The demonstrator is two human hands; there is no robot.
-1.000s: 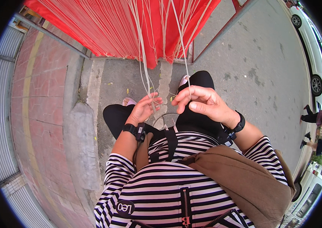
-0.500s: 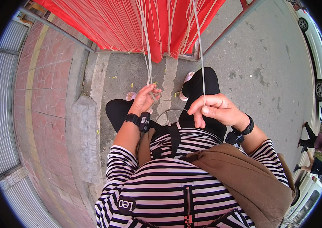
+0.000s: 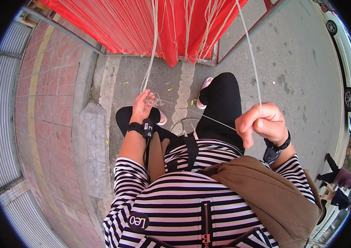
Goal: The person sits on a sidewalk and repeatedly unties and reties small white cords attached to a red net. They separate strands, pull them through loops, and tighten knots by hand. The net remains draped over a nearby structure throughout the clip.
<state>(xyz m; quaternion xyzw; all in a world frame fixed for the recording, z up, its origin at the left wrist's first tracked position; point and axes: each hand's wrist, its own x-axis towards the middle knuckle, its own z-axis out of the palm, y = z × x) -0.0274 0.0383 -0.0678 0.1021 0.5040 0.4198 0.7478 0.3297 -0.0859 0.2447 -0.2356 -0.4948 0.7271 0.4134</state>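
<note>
My left hand [image 3: 142, 105] is closed around a bunch of thin white strings [image 3: 148, 68], with loose loops bunched by its fingertips. Those strings run up to the red cloth [image 3: 172, 58], which hangs in front of me with many pale strands along it. At the right, my right hand [image 3: 263, 122] has its fingers curled on a single white string [image 3: 251, 47] that rises taut past the cloth's right side. A thinner length [image 3: 200, 113] stretches across my lap between the two hands.
A metal frame [image 3: 252, 35] stands around the cloth. Left lie a kerb [image 3: 92, 151] and red paving [image 3: 53, 120] beside corrugated shutters [image 3: 8, 111]. White cars [image 3: 345, 66] and people on foot [image 3: 343, 180] are at the far right. A brown bag [image 3: 266, 186] rests against me.
My hands have moved apart, the right one outward to the right and the left one slightly left. The string between them is now drawn out across my lap.
</note>
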